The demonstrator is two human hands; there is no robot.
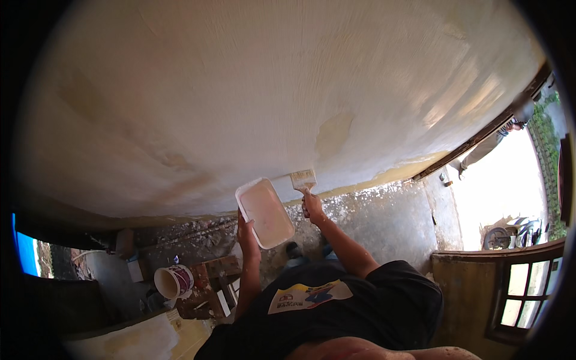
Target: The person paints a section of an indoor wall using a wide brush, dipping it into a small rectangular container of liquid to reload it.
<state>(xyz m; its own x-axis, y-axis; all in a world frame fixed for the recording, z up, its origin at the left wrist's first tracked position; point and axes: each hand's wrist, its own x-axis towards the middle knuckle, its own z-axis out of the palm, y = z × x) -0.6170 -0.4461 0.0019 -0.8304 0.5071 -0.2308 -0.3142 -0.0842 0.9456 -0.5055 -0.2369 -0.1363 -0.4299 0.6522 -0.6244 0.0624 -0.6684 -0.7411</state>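
Note:
My left hand (245, 231) grips the edge of a shallow rectangular plastic tray (265, 213), whose inside is coated with pale paint or a similar liquid. To its right, my right hand (312, 208) holds a wide flat paintbrush (303, 180) by the handle, bristles pointing away from me. The bristles are at or close to the lower part of a plastered wall (252, 112); whether they touch it is unclear. The wall is mostly whitish, with vertical brush streaks and some yellowish patches.
A paint bucket (173, 281) stands on a stained wooden table or bench (209, 283) at lower left. White spatters mark the concrete floor (387, 220). A doorway opens at right, with a person (483, 146) beyond it. A wooden-framed window (524, 294) is at lower right.

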